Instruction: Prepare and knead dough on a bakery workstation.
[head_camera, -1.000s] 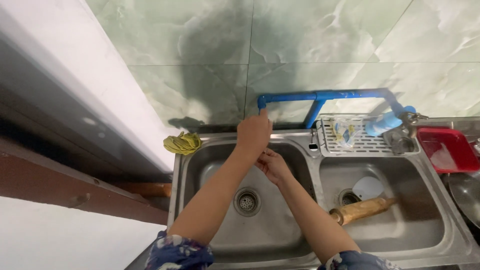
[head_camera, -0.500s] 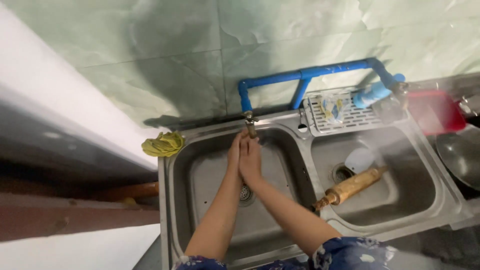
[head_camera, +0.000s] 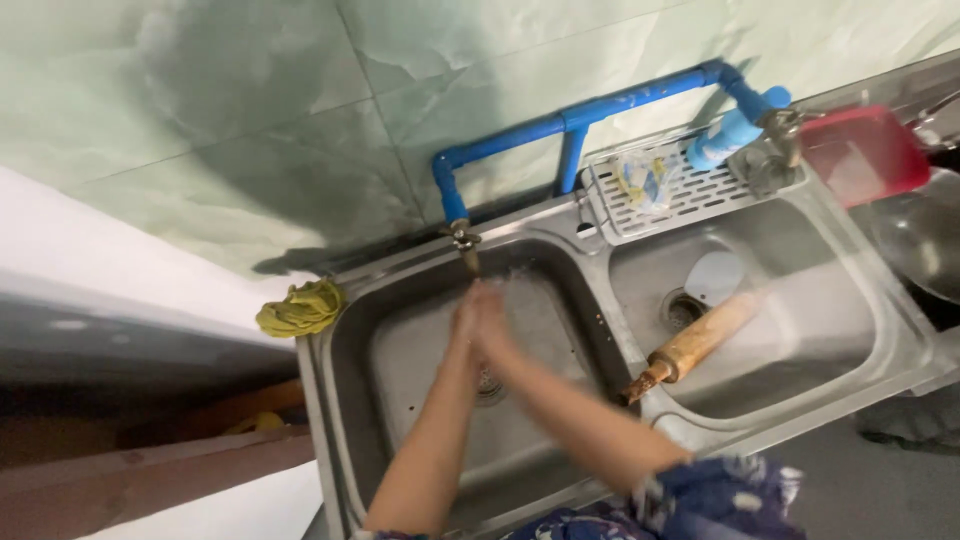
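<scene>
Brass tap on blue pipe sits just above left hand and right hand, pressed together over left steel sink basin.

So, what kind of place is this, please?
Probably a home kitchen, at the washing-up spot: a steel double sink, a wooden rolling pin in the right basin, and both hands under the tap.

The wall is made of big pale green tiles with a dark shadow on them. A blue pipe runs along it. The floor is grey. A white ledge sits at the left.
</scene>
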